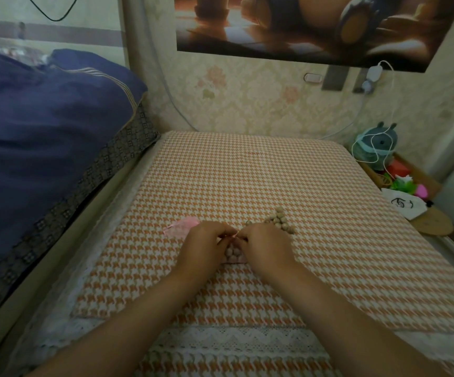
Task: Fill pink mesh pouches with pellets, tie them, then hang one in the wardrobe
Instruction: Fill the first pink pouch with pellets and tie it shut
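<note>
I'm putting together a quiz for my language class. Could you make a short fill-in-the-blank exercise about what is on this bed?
1. The left hand and the right hand pinch the top of the filled pouch, whose mesh is ____.
2. The loose pellets lie just beyond the ____ hand.
3. The spare pouch lies on the cloth beside the ____ hand.

Missing words: pink; right; left.
</note>
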A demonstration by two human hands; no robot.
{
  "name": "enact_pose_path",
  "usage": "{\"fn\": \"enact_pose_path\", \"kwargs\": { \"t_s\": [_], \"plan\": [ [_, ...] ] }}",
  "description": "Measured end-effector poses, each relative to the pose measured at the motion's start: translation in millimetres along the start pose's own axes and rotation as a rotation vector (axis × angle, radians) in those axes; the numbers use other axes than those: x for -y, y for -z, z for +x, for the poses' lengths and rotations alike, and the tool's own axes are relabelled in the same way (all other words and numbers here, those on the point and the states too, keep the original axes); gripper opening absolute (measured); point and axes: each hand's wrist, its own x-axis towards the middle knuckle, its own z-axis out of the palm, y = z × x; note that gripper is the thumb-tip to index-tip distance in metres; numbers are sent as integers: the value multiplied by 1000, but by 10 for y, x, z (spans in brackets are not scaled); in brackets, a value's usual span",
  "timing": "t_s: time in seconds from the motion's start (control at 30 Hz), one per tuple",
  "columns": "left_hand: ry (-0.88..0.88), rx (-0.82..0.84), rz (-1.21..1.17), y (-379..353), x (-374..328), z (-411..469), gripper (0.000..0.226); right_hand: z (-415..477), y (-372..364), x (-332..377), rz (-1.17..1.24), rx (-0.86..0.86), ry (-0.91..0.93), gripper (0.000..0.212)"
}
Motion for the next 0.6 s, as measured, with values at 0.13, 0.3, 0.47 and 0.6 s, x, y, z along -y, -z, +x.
{"fn": "enact_pose_path", "kwargs": {
  "t_s": [0.13, 0.3, 0.47, 0.6],
  "plan": [
    [159, -20, -150, -32, -31, 19, 28, 7, 61, -92, -21, 113, 133, 31],
    [296, -10, -204, -109, -60, 62, 45, -5, 234, -169, -102, 143, 249, 29],
    [328, -6, -208, -211, -27, 115, 6, 20, 286, -166, -124, -65, 277, 24],
    [279, 27, -204, -204, -22, 107, 7, 11, 274, -163, -69, -88, 368, 14]
  ]
}}
